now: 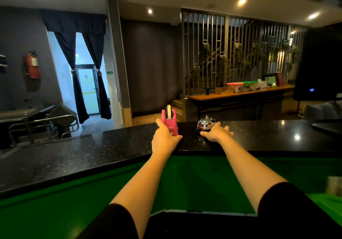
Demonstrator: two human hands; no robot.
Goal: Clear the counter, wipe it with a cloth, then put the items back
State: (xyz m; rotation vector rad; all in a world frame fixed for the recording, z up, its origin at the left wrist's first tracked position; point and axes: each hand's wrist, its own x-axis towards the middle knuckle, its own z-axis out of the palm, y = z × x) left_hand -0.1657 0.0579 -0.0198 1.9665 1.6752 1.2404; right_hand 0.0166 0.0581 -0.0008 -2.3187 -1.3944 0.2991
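A pink tape dispenser with a pale roll of tape stands on the black speckled counter near its far edge. My left hand is wrapped around its left side and base. Just to the right sits a chrome desk bell. My right hand hovers flat beside and partly over the bell, fingers spread, holding nothing. No cloth is in view.
A green lower desk surface lies below the counter, in front of me. A dark monitor stands at the right end. A pale blurred object sits at the far right edge. Beyond the counter are a wooden side table and metal trolleys.
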